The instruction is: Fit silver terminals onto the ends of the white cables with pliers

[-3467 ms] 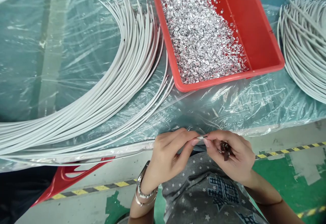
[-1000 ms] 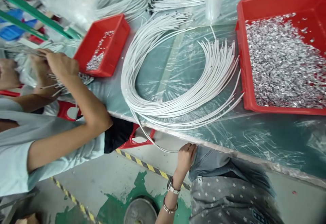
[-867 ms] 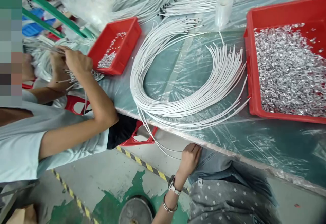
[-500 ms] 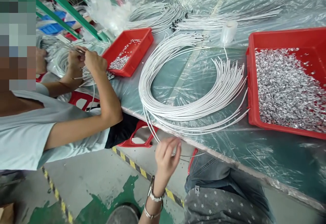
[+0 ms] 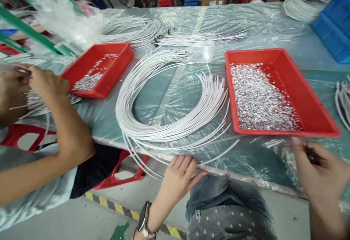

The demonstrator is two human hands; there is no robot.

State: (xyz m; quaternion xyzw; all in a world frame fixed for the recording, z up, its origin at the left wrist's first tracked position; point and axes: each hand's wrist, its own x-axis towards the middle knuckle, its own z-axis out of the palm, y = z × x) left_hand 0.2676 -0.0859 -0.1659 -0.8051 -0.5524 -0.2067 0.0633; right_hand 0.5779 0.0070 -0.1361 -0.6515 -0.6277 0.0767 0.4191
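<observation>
A large coil of white cables lies on the plastic-covered table, several loose strands bowing over its front edge. My left hand is at that edge, fingers curled over a white cable whose free end points right. Its thumb sticks out to the right. On the right, my right hand is closed, thumb towards the bent fingers, around something dark and mostly hidden. Just beyond it stands a red tray with many small shiny metal pieces.
A co-worker's hands work at the left beside a smaller red tray. Behind the coil are a clear roll and a bundle of dark-tipped cables. Blue bins stand at the far right.
The view has swung to the right, bringing my right hand and the blue bins into sight. My left hand has moved from below the table edge up onto a cable there.
</observation>
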